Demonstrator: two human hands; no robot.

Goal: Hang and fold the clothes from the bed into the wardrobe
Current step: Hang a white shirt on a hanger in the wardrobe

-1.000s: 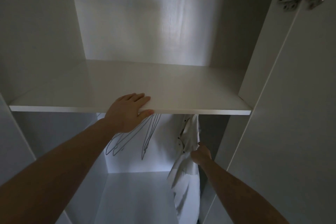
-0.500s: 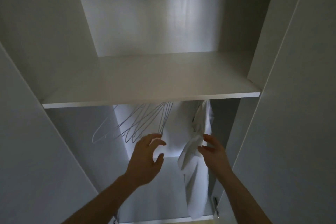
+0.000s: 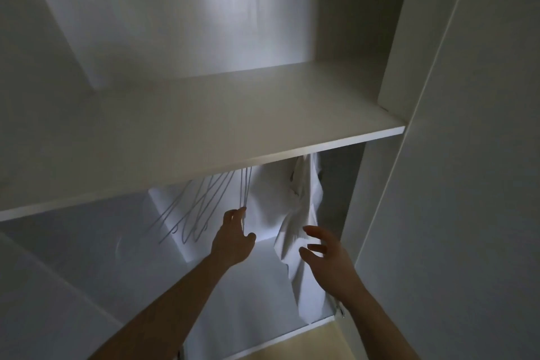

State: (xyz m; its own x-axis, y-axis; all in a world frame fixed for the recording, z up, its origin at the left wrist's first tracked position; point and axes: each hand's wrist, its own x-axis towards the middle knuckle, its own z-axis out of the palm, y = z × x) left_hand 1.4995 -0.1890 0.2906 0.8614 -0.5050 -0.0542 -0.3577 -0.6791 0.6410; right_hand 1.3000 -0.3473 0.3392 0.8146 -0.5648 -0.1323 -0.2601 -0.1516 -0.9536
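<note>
The white shirt (image 3: 304, 213) hangs inside the wardrobe below the shelf (image 3: 204, 137), at the far right end of the hanging space, and its top passes out of sight behind the shelf edge; the rail that presumably carries it is not visible. Its long axis runs vertically: the collar end points up toward the shelf and the hem end points down toward the wardrobe floor, with the lower part creased and bulging toward the viewer. The right hand (image 3: 324, 254) is the nearer hand; it lies just below and to the right of the shirt's middle, fingers spread and relaxed, gripping nothing, and whether the fingertips touch the cloth cannot be determined. The left hand (image 3: 233, 240) is to the left of the shirt, with its fingers and thumb at the lower end of a wire hanger (image 3: 245, 193) that hangs almost vertically; it appears to pinch the wire, though the grip is partly hidden. Further left of that hand, the other empty hangers (image 3: 190, 213) hang tilted, with their lower ends swung to the left. The two hands are apart, with the lower shirt between them. Judged from this layout, the next step is to draw the held hanger downward and clear of the shirt.
</note>
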